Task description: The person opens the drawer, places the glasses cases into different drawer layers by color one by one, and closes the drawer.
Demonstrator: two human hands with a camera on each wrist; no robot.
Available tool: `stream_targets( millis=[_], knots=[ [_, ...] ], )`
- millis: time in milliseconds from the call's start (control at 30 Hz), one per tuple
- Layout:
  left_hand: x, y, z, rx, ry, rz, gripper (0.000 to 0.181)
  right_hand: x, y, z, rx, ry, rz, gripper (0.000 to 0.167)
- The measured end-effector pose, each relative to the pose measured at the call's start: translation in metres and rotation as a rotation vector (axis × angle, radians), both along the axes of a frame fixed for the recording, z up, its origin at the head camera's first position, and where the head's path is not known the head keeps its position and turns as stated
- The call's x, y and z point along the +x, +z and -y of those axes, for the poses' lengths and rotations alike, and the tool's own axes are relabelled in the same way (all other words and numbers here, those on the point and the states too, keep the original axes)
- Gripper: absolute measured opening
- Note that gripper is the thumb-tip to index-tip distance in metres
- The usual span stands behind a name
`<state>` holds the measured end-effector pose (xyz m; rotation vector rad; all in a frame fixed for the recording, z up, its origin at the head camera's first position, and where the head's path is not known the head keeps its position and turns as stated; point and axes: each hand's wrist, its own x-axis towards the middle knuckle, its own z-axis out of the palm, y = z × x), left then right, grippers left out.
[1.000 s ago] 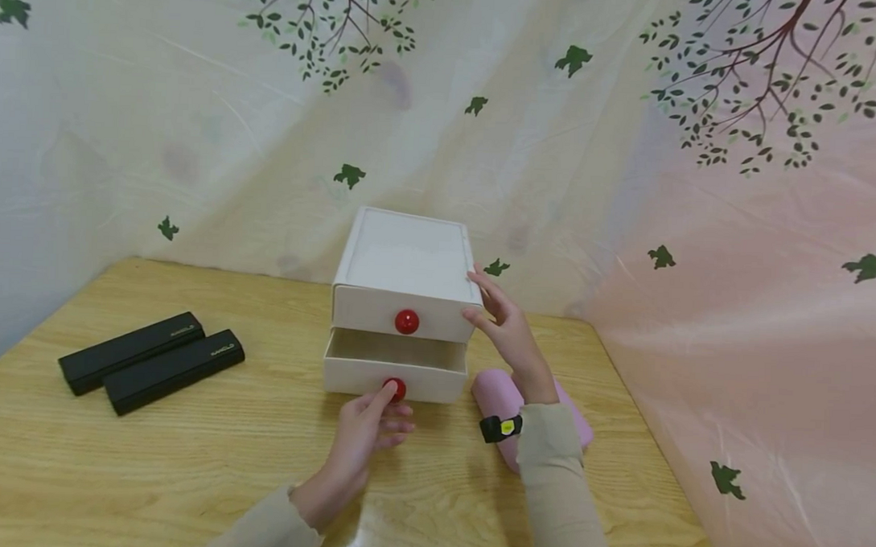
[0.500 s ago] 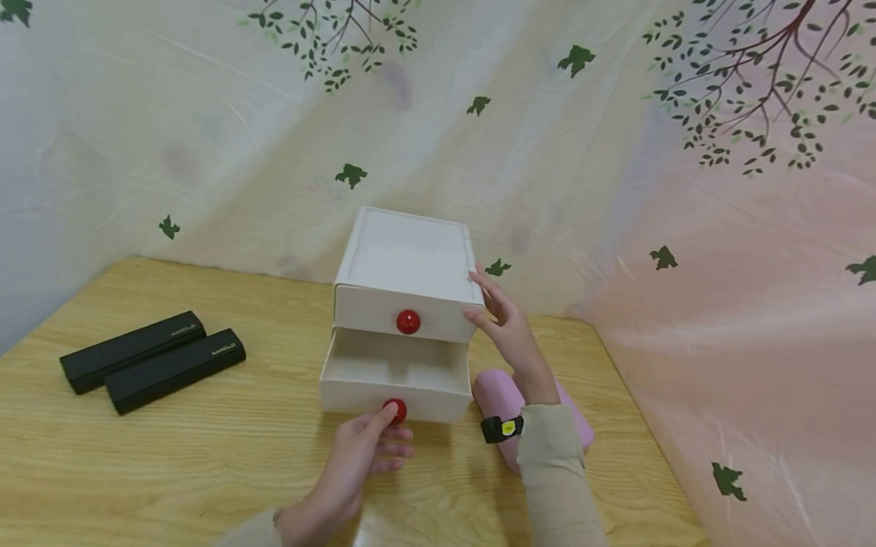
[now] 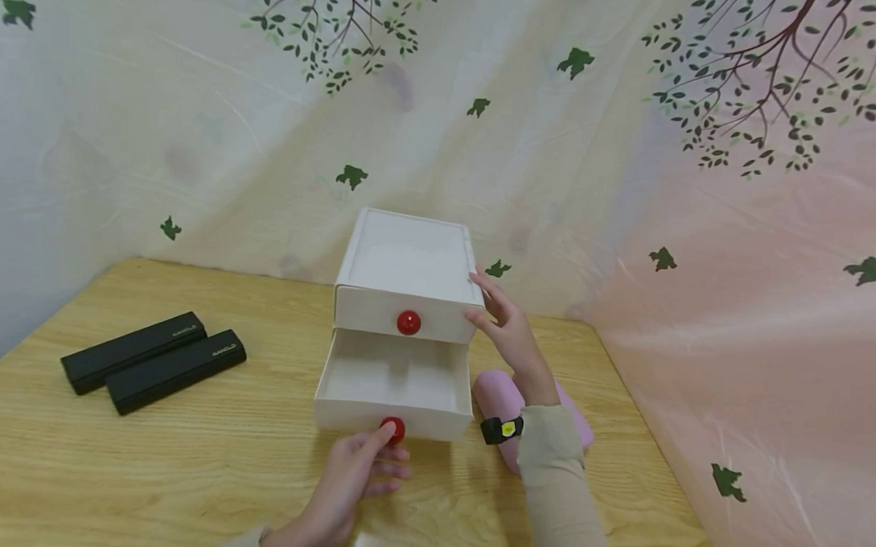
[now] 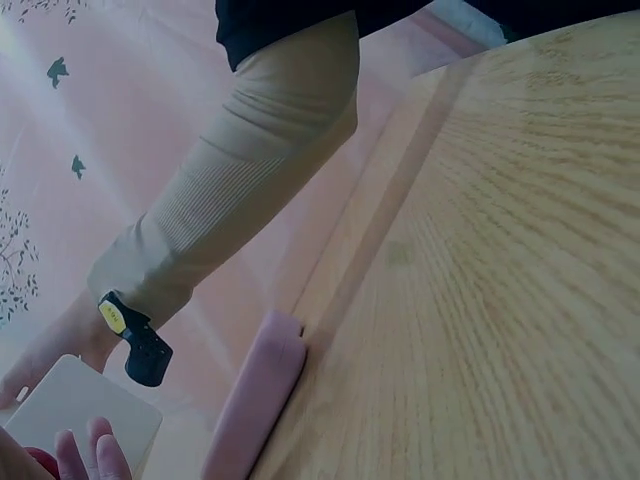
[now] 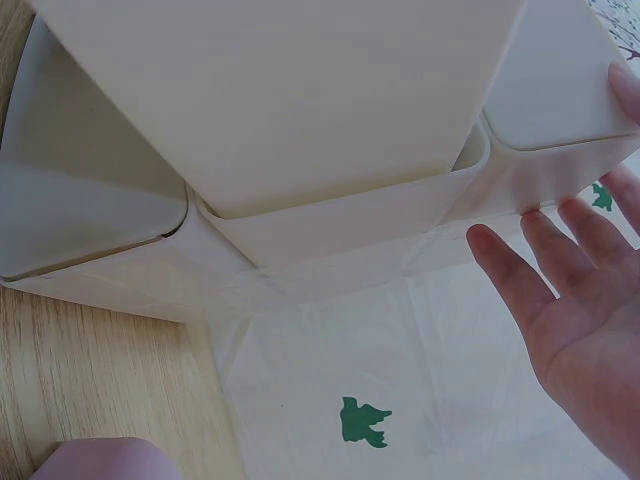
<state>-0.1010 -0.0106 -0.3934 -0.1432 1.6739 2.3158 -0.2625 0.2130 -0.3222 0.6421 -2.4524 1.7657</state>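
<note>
A small white two-drawer cabinet (image 3: pixel 413 252) stands on the wooden table, each drawer front bearing a round red knob. My left hand (image 3: pixel 344 479) pinches the lower knob (image 3: pixel 398 427), thumb on its front, the other fingers partly hidden behind. The lower drawer (image 3: pixel 433 422) is pulled well out, and its visible inside holds nothing. Above it, the upper drawer (image 3: pixel 367 310) is closed. My right hand (image 3: pixel 511 336) rests against the cabinet's right front corner. In the right wrist view, the fingers of that hand (image 5: pixel 590 310) lie fairly straight along the cabinet's side.
A pink rounded case (image 3: pixel 497 400) lies beneath my right forearm, partly hidden. Two long black boxes (image 3: pixel 134 351) lie side by side on the left of the wooden table (image 3: pixel 206 475). A leaf-printed curtain (image 3: pixel 267 179) hangs behind and along the right.
My left hand has moved toward me, drawing the lower drawer farther out of the cabinet. The right hand stays at the cabinet's corner.
</note>
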Motion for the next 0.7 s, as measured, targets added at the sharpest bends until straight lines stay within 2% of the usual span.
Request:
stream_targets(
  millis=[333, 700],
  knots=[
    [0.009, -0.002, 0.004, -0.038, -0.026, 0.014, 0.036, 0.000, 0.000, 0.000, -0.006, 0.017, -0.028, 0.055],
    [0.015, -0.001, 0.012, -0.060, -0.108, 0.017, 0.039, 0.001, 0.000, 0.001, -0.006, 0.014, -0.026, 0.054]
  ],
)
